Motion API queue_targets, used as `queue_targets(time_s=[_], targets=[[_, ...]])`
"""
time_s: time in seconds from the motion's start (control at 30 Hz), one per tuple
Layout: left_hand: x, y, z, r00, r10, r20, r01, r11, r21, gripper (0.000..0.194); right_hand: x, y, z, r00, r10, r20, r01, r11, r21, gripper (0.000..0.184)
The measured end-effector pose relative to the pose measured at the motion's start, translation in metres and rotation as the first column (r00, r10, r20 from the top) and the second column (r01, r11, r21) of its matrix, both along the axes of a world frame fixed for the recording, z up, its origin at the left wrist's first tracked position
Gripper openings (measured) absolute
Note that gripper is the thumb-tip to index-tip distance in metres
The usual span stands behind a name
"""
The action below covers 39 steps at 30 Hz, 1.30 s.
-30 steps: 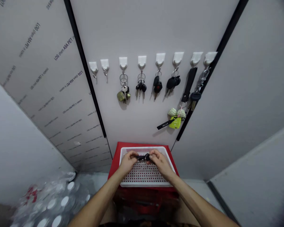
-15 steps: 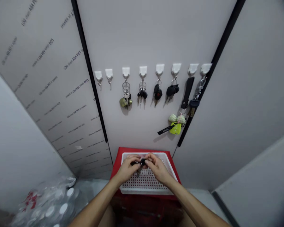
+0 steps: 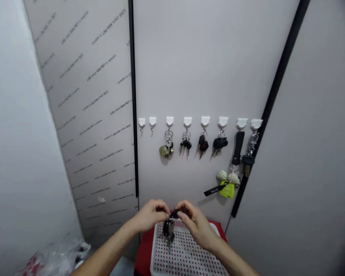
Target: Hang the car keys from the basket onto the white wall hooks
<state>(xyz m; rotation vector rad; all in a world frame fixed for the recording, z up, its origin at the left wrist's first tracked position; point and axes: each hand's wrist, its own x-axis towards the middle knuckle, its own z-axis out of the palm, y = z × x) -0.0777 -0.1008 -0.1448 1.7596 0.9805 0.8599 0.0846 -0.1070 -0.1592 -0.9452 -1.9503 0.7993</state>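
Note:
A bunch of keys with black heads dangles between my hands, above the white perforated basket. The thumb and fingers of my left hand pinch it at the top, by what seems to be its ring. My right hand grips a black piece at the upper end of the same bunch. Both hands are closed, and the fingertips partly hide the ring. On the wall ahead, two bare hooks are at the left end of the row.
Further right, hooks carry key bunches, a black strap with a lime-green tag, and a chain with a padlock-like piece. The basket stands on a red surface. Plastic-wrapped goods lie at lower left.
My view has tilted up and shifted left. Both hands have risen with the keys from low over the basket toward its far edge, and the keys now hang down in plain sight.

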Motion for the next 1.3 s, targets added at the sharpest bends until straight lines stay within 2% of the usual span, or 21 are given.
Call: queue_targets(time_s=[0.17,0.27,0.37,0.43,0.5,0.63,0.77,0.87,1.0,1.1,1.2,1.3], targets=[[-0.014,0.014,0.04,0.991,0.13,0.033,-0.132,0.987,0.095,0.011,-0.011,0.01,0.032,0.997,-0.039,0.062,0.023,0.97,0.242,0.009],[-0.02,0.024,0.07,0.974,0.213,0.077,-0.226,0.941,0.251,0.01,-0.023,0.019,0.057,0.993,-0.041,0.115,-0.009,0.916,0.4,0.011],[-0.026,0.033,0.1,0.957,0.267,0.117,-0.291,0.885,0.362,0.01,-0.039,0.032,0.082,0.992,-0.118,0.044,0.078,0.852,0.517,0.015],[-0.03,0.04,0.118,0.942,0.293,0.163,-0.334,0.867,0.37,0.01,-0.05,0.042,0.098,0.99,-0.139,-0.022,0.129,0.841,0.525,0.016],[-0.033,0.052,0.132,0.914,0.333,0.233,-0.398,0.846,0.353,0.01,-0.061,0.053,0.113,0.991,-0.121,-0.06,0.135,0.857,0.497,0.016],[-0.039,0.082,0.15,0.817,0.442,0.372,-0.565,0.745,0.356,0.013,-0.08,0.073,0.14,0.982,-0.139,-0.13,0.187,0.843,0.505,0.016],[-0.039,0.104,0.161,0.715,0.576,0.397,-0.698,0.624,0.352,0.013,-0.09,0.084,0.157,0.973,-0.21,-0.099,0.231,0.827,0.513,0.02],[-0.035,0.106,0.164,0.66,0.685,0.309,-0.743,0.535,0.402,0.012,-0.091,0.087,0.16,0.963,-0.261,-0.066,0.257,0.813,0.523,0.021],[-0.031,0.105,0.165,0.609,0.772,0.182,-0.719,0.44,0.538,0.014,-0.089,0.089,0.157,0.946,-0.324,-0.011,0.282,0.806,0.521,0.021],[-0.03,0.105,0.163,0.614,0.782,0.11,-0.656,0.429,0.621,0.014,-0.088,0.089,0.154,0.935,-0.347,0.069,0.263,0.813,0.52,0.023],[-0.03,0.098,0.153,0.656,0.742,0.138,-0.612,0.417,0.672,0.018,-0.082,0.084,0.143,0.935,-0.337,0.109,0.217,0.788,0.576,0.024],[-0.029,0.081,0.121,0.691,0.665,0.284,-0.628,0.356,0.693,0.025,-0.067,0.074,0.114,0.939,-0.318,0.127,0.184,0.783,0.595,0.024]])
